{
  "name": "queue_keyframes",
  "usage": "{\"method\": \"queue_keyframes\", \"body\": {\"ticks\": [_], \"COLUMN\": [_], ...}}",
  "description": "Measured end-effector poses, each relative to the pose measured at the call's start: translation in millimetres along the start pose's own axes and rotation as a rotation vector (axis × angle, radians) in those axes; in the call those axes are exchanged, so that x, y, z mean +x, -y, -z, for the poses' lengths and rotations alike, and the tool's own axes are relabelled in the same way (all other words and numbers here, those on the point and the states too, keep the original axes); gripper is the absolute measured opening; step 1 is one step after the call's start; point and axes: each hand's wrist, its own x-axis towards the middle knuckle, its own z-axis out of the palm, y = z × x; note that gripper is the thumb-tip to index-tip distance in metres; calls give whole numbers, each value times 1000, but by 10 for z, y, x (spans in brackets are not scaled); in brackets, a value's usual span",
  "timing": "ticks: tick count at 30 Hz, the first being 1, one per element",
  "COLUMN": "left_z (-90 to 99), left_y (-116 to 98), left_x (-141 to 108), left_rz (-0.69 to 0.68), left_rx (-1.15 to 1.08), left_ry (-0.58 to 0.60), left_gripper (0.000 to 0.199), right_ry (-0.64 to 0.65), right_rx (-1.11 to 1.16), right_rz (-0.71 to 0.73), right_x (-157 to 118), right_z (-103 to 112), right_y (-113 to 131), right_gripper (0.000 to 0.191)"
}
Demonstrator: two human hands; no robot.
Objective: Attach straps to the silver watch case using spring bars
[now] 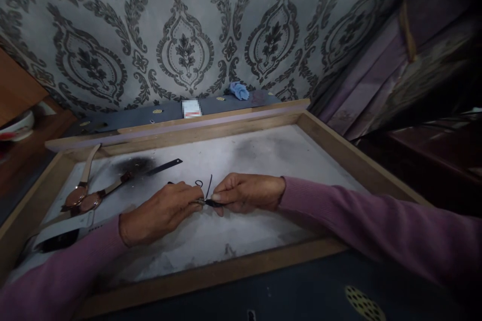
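Note:
My left hand [165,210] is closed around a small metal-tipped tool [199,201], most of it hidden by the fingers. Its tip meets a small dark piece [213,203] pinched between the thumb and fingers of my right hand [244,191]. I cannot make out what kind of piece it is. Just behind the fingertips show a thin black strand [209,185] standing up at a slant and a small black loop [199,183]. Both hands are over the white board of a wood-framed tray [324,158].
Two wristwatches [76,195] lie at the tray's left, near a dark flat strip [165,166] with a hole in its end. A pale device [64,235] sits by my left sleeve. Behind the frame are a crumpled blue cloth [239,91] and a small white box [192,109].

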Motion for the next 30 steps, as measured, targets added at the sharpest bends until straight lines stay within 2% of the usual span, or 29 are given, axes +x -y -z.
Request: {"method": "queue_keyframes", "body": {"ticks": [2, 4, 7, 10, 12, 16, 19, 22, 26, 30], "left_z": [13, 10, -14, -31, -28, 9, 31, 32, 36, 58], "left_y": [-13, -20, -13, 2, 6, -19, -45, -45, -16, -4], "left_x": [9, 16, 22, 24, 21, 11, 5, 3, 6, 14], "left_rz": [-14, -8, 6, 8, 14, 4, -15, -67, -93, -96], "left_rx": [-11, 13, 25, -5, -16, 0, 58, 131, 152, 145], "left_ry": [18, 51, 82, 67, 53, 27, 0, -44, -72, -79], "left_gripper": [23, 23, 22, 23, 24, 24, 25, 29, 28, 30], "right_ry": [23, 21, -46, -125, -122, -37, -26, -25, -52, -19], "right_rx": [-43, -155, -374, -473, -412, -97, 57, 86, 70, 69], "right_rz": [-12, 46, 174, 223, 199, 40, -54, -89, -59, -27], "right_x": [-3, -13, -32, -39, -33, -14, -2, 2, -11, -26], "right_z": [7, 1, -30, -64, -71, -54, -44, -50, -59, -52], "right_y": [3, 5, 14, 26, 31, 30, 30, 42, 74, 95], "right_gripper": [39, 39, 35, 32, 32, 36, 37, 39, 37, 36]}}
